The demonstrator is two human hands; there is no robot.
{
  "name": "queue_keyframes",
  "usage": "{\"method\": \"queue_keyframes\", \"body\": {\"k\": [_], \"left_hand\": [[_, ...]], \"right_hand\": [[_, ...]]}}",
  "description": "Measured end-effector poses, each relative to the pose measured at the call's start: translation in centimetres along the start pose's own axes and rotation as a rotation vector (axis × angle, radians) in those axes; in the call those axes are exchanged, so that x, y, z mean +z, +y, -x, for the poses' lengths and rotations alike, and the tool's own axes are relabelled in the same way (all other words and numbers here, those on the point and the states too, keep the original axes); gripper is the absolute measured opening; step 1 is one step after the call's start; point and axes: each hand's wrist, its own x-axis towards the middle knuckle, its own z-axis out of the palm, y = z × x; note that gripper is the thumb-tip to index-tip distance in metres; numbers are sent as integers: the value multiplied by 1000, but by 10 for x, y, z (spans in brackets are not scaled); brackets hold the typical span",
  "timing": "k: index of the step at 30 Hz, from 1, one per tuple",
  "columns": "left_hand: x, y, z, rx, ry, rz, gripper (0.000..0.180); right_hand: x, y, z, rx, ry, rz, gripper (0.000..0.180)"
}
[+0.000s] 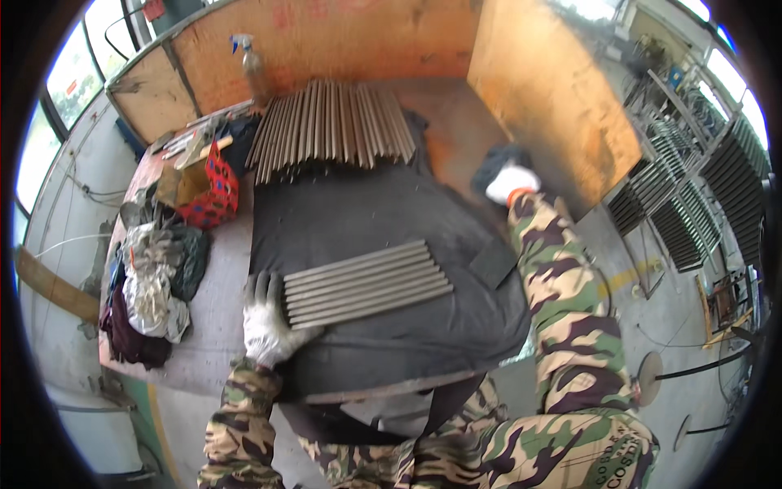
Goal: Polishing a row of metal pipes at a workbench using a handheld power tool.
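Observation:
My left hand (270, 328), in a white and grey work glove, lies at the left ends of a row of several metal rods (366, 287). Its fingers are stretched out and its thumb reaches along the nearest rod. The rods lie side by side, slightly tilted, on a black cloth (350, 216) spread over the table. Out to the right, my gloved right hand (513, 181) is closed on a dark rag (497, 161) near the wooden side board; its fingertips are hidden. A small dark flat piece (493, 262) lies at the right part of the cloth.
A large bundle of brownish rods (332, 122) lies at the back. Behind it stand a spray bottle (254, 69) and orange-brown boards (358, 41). At left are a red patterned box (216, 191) and crumpled gloves and rags (155, 277). Racks of rods (676, 196) stand at right.

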Motion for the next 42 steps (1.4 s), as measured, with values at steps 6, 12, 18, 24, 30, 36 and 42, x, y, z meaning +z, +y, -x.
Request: {"method": "queue_keyframes", "body": {"k": [6, 12, 18, 24, 30, 36, 42], "left_hand": [[-9, 1, 3, 24, 26, 31, 103], [1, -2, -6, 22, 31, 36, 106], [4, -4, -4, 2, 45, 34, 109], [-7, -4, 6, -54, -22, 104, 111], [18, -21, 19, -28, 12, 68, 108], [16, -23, 2, -150, 39, 523, 89], [25, -44, 24, -106, 14, 314, 87]], "right_hand": [[-87, -11, 43, 783, 170, -884, 34], [-134, 30, 50, 831, 669, -1119, 38], [-213, 6, 95, 451, 777, -1231, 48], [-219, -121, 122, 187, 620, -1134, 49], [-192, -288, 91, -194, 463, -773, 81], [-240, -347, 48, -242, 519, -874, 64], [-236, -334, 56, -271, 378, -907, 61]]}}
